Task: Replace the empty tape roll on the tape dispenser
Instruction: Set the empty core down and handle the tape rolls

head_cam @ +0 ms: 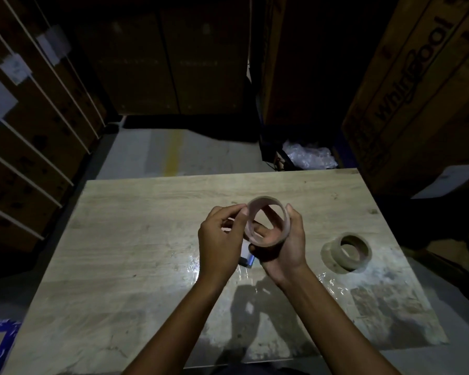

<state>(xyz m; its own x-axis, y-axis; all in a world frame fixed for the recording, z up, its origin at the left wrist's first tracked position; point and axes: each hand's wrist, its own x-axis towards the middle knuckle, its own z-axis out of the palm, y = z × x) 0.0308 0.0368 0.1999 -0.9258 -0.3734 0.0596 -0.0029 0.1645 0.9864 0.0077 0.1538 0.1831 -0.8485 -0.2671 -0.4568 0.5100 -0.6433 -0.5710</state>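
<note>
I hold a thin brown cardboard ring, the empty tape roll (282, 226), above the middle of the wooden table (136, 239). My right hand (284, 253) cups it from below and the right, and my left hand (222, 239) pinches its left rim with thumb and fingers. Under my left hand a small part of the tape dispenser (246, 257) shows, grey and blue, lying on the table; most of it is hidden. A fuller tape roll (345, 253) rests on the table to the right, apart from my hands.
Large cardboard boxes (417, 98) stand right of the table and strapped boxes (33, 131) line the left. A crumpled plastic bag (309, 155) lies on the floor beyond the far edge. Shiny tape residue (333, 288) marks the tabletop near me.
</note>
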